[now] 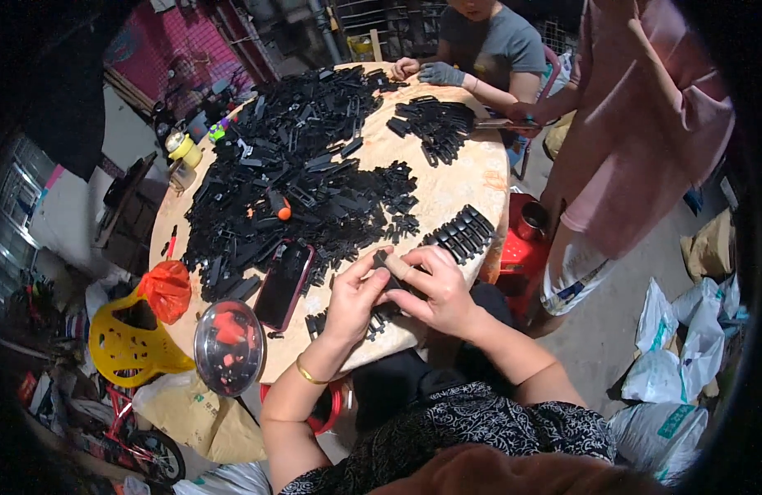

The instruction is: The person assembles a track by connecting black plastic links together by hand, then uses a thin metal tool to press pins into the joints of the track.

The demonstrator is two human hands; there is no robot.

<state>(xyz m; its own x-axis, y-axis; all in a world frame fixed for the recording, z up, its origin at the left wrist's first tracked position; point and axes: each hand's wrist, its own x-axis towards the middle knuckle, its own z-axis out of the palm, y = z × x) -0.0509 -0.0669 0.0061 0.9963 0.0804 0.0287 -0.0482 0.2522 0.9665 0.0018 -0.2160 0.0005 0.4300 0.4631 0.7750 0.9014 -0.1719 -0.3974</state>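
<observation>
Close to the table's near edge, my left hand [360, 294] and my right hand [436, 289] meet around a small black plastic part [395, 283]. The fingers of both are closed on it and hide most of its shape. Beneath my hands lie a few more black pieces [315, 324], partly covered. Just beyond my right hand is a neat row of black plastic parts [463, 234]. A big heap of loose black plastic parts [294, 190] spreads over the left and middle of the table. Left of my hands rests a dark-screened phone [284, 285].
The round table [455, 186] has a clear plastic bowl [229, 348] and red bag [165, 291] at its left edge. Across it, a person [496, 49] works by a smaller black pile [435, 128]; another person in pink [637, 124] stands right. A red stool [521, 239] and yellow chair [134, 342] flank it.
</observation>
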